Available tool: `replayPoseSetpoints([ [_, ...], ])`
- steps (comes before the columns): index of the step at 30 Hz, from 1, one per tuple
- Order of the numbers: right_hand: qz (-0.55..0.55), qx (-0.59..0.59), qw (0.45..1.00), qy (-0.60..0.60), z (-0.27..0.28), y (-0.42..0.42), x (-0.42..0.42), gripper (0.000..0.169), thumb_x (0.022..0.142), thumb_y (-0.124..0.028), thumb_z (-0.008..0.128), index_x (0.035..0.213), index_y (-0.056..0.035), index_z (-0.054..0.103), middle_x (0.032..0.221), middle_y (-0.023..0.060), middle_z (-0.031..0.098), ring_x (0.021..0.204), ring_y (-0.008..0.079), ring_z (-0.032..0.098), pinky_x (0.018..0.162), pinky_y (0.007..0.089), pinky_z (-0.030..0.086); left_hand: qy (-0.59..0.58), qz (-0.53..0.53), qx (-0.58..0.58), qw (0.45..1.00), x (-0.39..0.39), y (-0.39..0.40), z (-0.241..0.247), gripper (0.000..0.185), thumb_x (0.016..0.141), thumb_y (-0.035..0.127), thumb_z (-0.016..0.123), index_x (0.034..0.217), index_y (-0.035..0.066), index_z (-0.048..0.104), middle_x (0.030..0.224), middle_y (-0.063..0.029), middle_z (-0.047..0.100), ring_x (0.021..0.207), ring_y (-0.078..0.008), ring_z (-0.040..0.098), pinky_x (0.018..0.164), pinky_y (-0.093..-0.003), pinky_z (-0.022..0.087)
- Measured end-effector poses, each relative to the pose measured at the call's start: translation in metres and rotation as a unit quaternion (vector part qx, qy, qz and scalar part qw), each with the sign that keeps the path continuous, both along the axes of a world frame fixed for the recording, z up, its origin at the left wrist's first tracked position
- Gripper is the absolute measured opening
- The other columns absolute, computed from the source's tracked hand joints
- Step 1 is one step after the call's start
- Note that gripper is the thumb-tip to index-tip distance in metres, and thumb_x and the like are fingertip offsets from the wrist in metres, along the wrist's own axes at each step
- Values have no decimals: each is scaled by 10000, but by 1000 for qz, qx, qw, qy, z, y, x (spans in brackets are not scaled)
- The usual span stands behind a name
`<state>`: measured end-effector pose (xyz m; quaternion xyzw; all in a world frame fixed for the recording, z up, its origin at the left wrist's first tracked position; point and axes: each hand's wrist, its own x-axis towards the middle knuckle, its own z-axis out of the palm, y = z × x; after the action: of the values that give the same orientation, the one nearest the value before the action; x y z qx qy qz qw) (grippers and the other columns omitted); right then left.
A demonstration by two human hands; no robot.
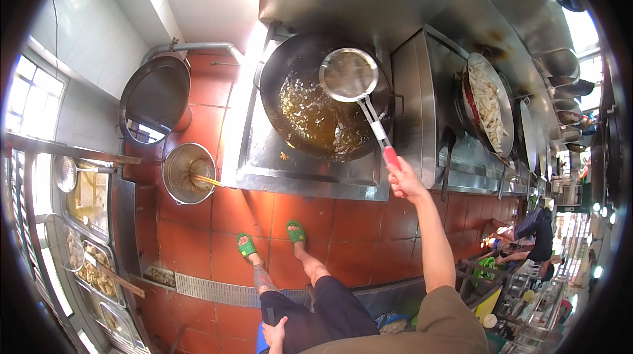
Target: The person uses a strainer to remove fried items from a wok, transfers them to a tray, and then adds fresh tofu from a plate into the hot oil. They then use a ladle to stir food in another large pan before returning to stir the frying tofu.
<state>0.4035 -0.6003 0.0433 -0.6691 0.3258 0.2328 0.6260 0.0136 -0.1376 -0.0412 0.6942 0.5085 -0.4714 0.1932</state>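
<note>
My right hand [406,182] grips the red handle of a fine-mesh skimmer [349,75] with a metal neck. Its round mesh hangs over the right part of a large dark wok [277,121], above hot-looking oil [316,124] that bubbles and carries small bits. The mesh looks slightly blurred. My left hand [275,333] rests against the thigh of my dark shorts [296,314]; its fingers are partly hidden, so I cannot see whether it holds anything. The wok sits in a stainless-steel stove [316,183], with a few crumbs on its top.
A metal bucket [170,186] with chopsticks [206,179] stands on the tiled floor left of the stove, near a large dark pan [158,99]. Pale cut strips fill a bowl [507,129] at right. Trays of food [96,275] line the left. A person [536,238] works far right.
</note>
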Motion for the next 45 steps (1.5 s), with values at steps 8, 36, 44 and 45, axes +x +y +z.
replayPoseSetpoints([
  [8, 225, -594, 753, -172, -58, -118, 10, 210, 957, -161, 485, 1112, -48, 400, 820, 270, 637, 549, 392, 641, 433, 486, 479, 15, 24, -4, 1000, 6, -17, 8, 1051, 617, 613, 785, 1337, -48, 399, 1303, -278, 524, 1227, -404, 509, 1025, -459, 414],
  [36, 41, 184, 977, 98, -13, 36, -63, 157, 1025, -241, 472, 1120, -123, 428, 623, -51, 328, 420, 26, 256, 348, 192, 216, 11, 48, 30, 998, -39, 8, -14, 1039, 628, 611, 778, 1325, -64, 406, 1276, -282, 554, 1197, -402, 542, 1020, -462, 418],
  [44, -36, -29, 999, 17, -10, -18, -56, 128, 1025, -240, 462, 1138, -189, 427, 611, -36, 377, 389, 48, 316, 320, 221, 261, 32, 75, 33, 996, -38, 14, -3, 1041, 636, 613, 771, 1346, -48, 397, 1309, -276, 529, 1228, -401, 516, 1033, -456, 406],
  [45, -32, -98, 995, 6, -6, -20, -54, 144, 1027, -238, 454, 1150, -171, 421, 602, -19, 401, 378, 63, 352, 313, 240, 276, 31, 73, 34, 996, -38, 14, -3, 1040, 637, 615, 770, 1350, -43, 395, 1317, -275, 521, 1236, -402, 508, 1036, -454, 403],
])
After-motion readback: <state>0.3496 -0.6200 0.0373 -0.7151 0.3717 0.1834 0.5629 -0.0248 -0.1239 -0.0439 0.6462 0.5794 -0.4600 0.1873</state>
